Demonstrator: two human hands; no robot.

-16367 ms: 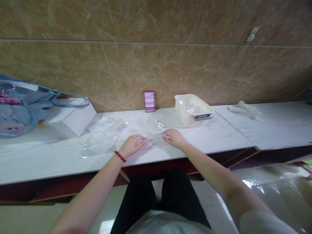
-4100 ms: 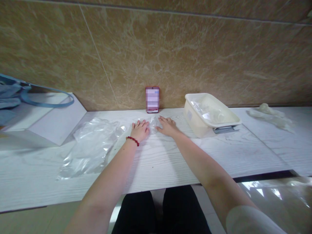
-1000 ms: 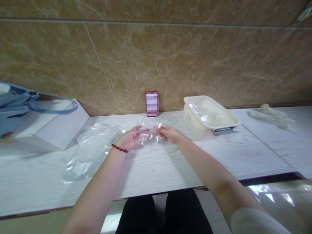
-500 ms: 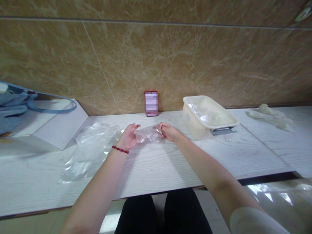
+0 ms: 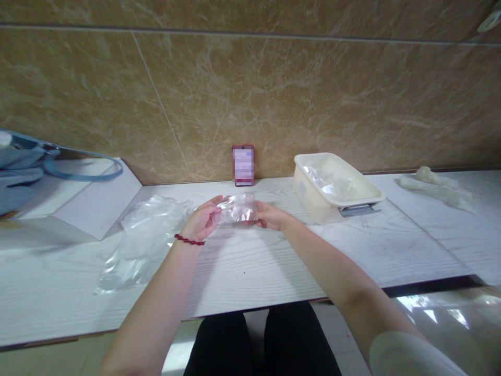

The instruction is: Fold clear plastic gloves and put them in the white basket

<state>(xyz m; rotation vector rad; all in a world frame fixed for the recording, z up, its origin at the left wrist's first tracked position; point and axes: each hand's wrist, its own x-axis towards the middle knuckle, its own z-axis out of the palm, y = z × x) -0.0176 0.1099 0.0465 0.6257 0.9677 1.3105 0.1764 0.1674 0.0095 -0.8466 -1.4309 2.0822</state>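
Observation:
A small clear plastic bag [image 5: 237, 208] is stretched between my two hands, a little above the pale wood-grain table [image 5: 242, 282]. My left hand [image 5: 203, 219], with a red bead bracelet at the wrist, grips its left end between thumb and fingers. At the other end, my right hand [image 5: 269, 215] is closed on the bag, its fingertips partly behind the plastic. More clear plastic bags [image 5: 148, 235] lie flat on the table, left of and partly behind my left forearm.
A cream bin [image 5: 313, 201] holding clear plastic stands at the right. Against the wall leans a phone [image 5: 243, 166]. At far left are a white box [image 5: 97, 203] and blue bag [image 5: 19, 177]; crumpled plastic [image 5: 436, 188] lies far right.
The small bag has been raised slightly and turned, with its surface now facing me more. My left hand has shifted a little left, and my right fingers have moved lower around the bag's edge.

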